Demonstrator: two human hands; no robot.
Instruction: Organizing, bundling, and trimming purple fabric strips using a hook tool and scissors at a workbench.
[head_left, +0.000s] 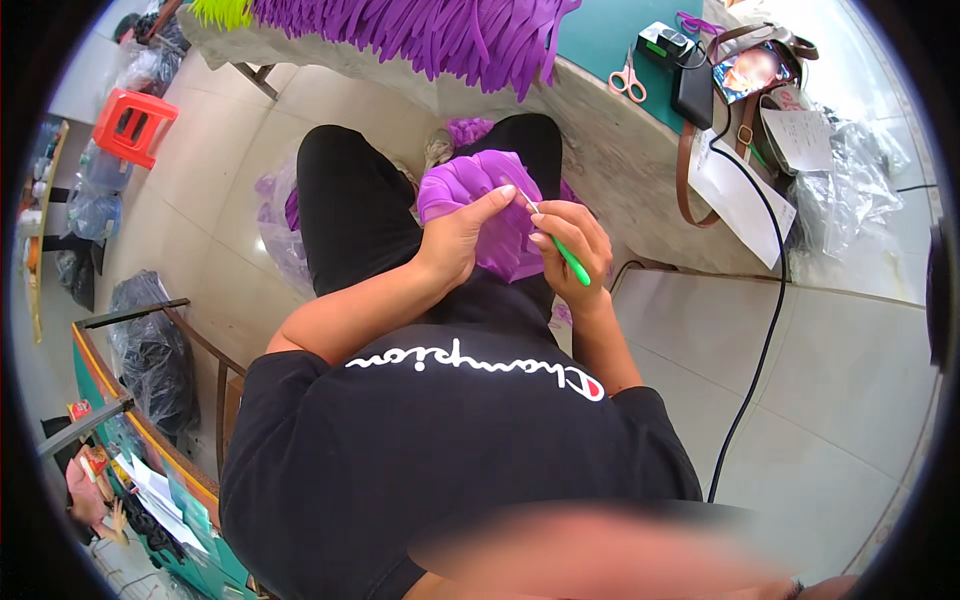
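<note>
A bunched purple rubbery sheet or set of strips (pixel 447 190) lies over my lap, between my knees. My left hand (pixel 452 240) grips it, thumb pressed on its upper right part. In my right hand (pixel 580 235) is a slim green-handled tool (pixel 572 262) with a thin pale metal tip, held like a pen. That tip meets the purple piece close to my left thumb. The exact shape of the tip is too small to make out, and the left fingers are partly hidden behind the purple material.
Ahead, a cloth-draped table carries many purple strips (pixel 410 30), yellow-green strips (pixel 222 10), scissors (pixel 628 80), a black box-shaped device (pixel 692 98) and a brown-strapped bag (pixel 790 45). A black cable (pixel 775 300) hangs at right. A red stool (pixel 136 126) stands left; another person (pixel 85 495) sits lower left.
</note>
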